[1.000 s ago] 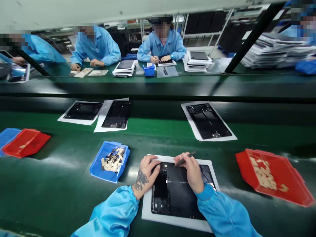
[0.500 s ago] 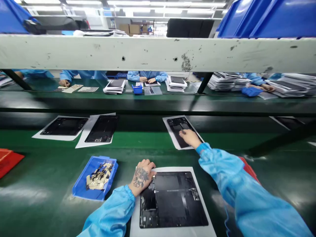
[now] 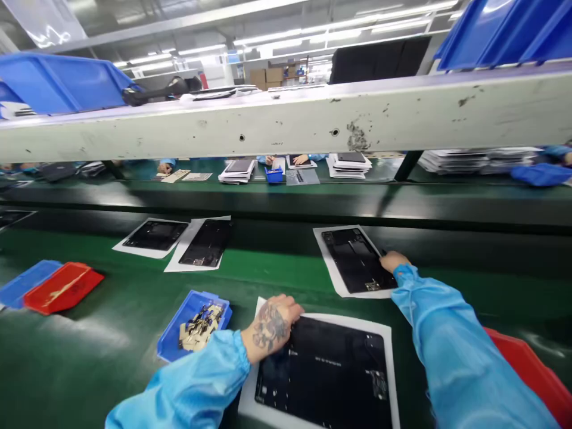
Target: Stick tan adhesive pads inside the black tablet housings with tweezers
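your left sleeve (image 3: 187,378) and right sleeve (image 3: 460,345) are long, loose and light blue, in slightly shiny, creased fabric. the left ends in a gathered, ruffled cuff (image 3: 240,351); the right narrows to a close-fitting cuff (image 3: 406,273). a large tattoo (image 3: 270,328), its design blurred, spreads across the back of your left hand (image 3: 274,325).

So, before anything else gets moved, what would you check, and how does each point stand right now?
1. Near tablet lying on its white sheet: ok.
2. Left grip at the near tablet's upper left corner: ok; its fingertips are hidden.
3. Right grip touching the far right tablet: cannot tell; it is at that tablet's right edge, with a small dark tip showing.
4. Blue tray stocked: ok, small parts lie in it.
5. Red tray on the right fully visible: not ok, the right sleeve covers part of it.
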{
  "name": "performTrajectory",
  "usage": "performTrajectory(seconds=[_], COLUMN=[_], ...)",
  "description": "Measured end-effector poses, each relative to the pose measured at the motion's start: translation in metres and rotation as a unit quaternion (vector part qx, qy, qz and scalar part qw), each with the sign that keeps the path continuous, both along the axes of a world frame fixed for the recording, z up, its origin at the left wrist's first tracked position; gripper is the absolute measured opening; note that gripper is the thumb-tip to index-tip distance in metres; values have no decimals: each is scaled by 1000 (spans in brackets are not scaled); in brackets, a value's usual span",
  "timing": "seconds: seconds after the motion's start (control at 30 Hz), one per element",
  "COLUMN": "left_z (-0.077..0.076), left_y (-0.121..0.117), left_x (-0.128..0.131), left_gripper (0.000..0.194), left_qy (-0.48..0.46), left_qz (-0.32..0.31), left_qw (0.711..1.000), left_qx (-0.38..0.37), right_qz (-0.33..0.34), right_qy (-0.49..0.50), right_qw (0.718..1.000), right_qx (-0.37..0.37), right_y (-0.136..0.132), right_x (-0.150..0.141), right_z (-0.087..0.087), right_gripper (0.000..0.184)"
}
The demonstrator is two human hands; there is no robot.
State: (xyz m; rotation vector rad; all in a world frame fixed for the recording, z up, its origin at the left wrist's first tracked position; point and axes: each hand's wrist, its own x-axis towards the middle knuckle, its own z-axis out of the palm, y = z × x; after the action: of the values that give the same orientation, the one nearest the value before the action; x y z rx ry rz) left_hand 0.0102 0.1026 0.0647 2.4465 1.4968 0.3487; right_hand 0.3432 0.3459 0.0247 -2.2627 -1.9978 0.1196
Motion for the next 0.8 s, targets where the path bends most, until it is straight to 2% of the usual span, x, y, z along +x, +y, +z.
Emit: performTrajectory(seconds=[0.1, 0.17, 0.33, 0.43, 0.53, 0.6, 0.67, 0.8], left_z=[15, 22, 32, 32, 31, 31, 34, 52], left_y=[39, 73, 162, 195, 204, 197, 187, 165], left_x=[-17, -33, -76, -88, -85, -76, -64, -44], left_gripper=[25, 23, 14, 17, 31, 48, 58, 56], left_qy=[4, 3, -26, -60, -110, -150, -196, -308], left_qz=[15, 31, 84, 128, 161, 171, 177, 203], left_qw=[1000, 999, 995, 988, 975, 967, 958, 928], left_qx=[15, 25, 45, 69, 103, 113, 108, 57], right_qz=[-1, -1, -15, -20, -7, 25, 82, 192], right_qy=[-5, -10, -35, -59, -85, -104, -118, -131], right_qw=[999, 999, 999, 997, 990, 982, 971, 943], right_qx=[-41, -40, 14, 55, 111, 154, 189, 239], right_y=[13, 19, 25, 19, 2, -15, -38, -103], right_x=[5, 14, 59, 76, 68, 52, 33, 0], right_z=[2, 9, 37, 56, 71, 80, 90, 121], right_gripper=[24, 23, 20, 23, 21, 17, 21, 30])
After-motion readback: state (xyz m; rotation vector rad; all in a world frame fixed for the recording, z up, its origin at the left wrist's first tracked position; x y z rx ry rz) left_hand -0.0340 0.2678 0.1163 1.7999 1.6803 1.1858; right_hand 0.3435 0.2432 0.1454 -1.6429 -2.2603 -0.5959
